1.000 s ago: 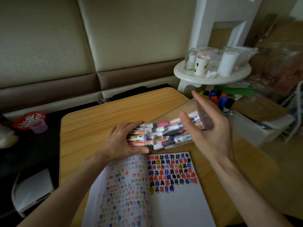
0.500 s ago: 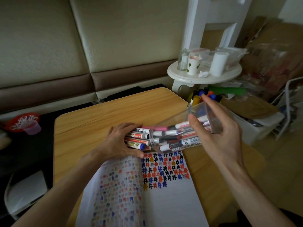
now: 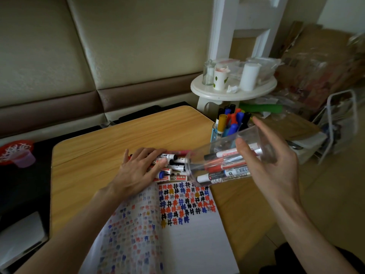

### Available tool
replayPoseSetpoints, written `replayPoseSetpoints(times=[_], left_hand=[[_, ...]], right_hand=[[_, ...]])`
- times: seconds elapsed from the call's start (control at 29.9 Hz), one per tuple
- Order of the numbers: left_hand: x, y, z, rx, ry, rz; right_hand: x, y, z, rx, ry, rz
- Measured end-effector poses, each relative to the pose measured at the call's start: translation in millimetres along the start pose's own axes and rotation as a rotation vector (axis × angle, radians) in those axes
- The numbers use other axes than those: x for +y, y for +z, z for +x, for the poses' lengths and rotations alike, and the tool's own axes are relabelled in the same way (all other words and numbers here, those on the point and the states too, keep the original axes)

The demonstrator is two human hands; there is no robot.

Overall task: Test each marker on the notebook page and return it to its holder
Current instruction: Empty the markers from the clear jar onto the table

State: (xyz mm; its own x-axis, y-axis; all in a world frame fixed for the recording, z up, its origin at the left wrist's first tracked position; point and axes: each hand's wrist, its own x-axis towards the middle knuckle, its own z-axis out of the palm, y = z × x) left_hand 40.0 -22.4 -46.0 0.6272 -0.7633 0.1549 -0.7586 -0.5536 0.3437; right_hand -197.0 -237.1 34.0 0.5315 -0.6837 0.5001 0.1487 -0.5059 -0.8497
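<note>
My right hand (image 3: 270,165) grips a clear plastic cup (image 3: 225,153) tipped on its side, mouth toward the left, with several markers (image 3: 221,167) still inside. A pile of spilled markers (image 3: 173,165) lies on the wooden table (image 3: 110,143) at the cup's mouth. My left hand (image 3: 138,169) rests flat on that pile with its fingers spread. The open notebook (image 3: 187,234) lies just in front, its right page marked with rows of black, red, blue and yellow hash signs (image 3: 183,202).
A blue holder with upright markers (image 3: 231,121) stands at the table's far right edge. Behind it is a round white stool (image 3: 233,89) with cups and a jar. Clutter and a white box fill the floor to the right. A red basket (image 3: 15,149) sits far left.
The cup has been tilted and drawn back to the right, and more markers have slid out onto the table. My left hand stays on the pile.
</note>
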Motion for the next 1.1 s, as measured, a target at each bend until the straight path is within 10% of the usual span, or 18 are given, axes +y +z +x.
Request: replayPoseSetpoints(times=[1.1], left_hand=[[3,6,24,-0.005,-0.052,-0.039]], right_hand=[[0,-38,3,0.126,0.133,-0.018]])
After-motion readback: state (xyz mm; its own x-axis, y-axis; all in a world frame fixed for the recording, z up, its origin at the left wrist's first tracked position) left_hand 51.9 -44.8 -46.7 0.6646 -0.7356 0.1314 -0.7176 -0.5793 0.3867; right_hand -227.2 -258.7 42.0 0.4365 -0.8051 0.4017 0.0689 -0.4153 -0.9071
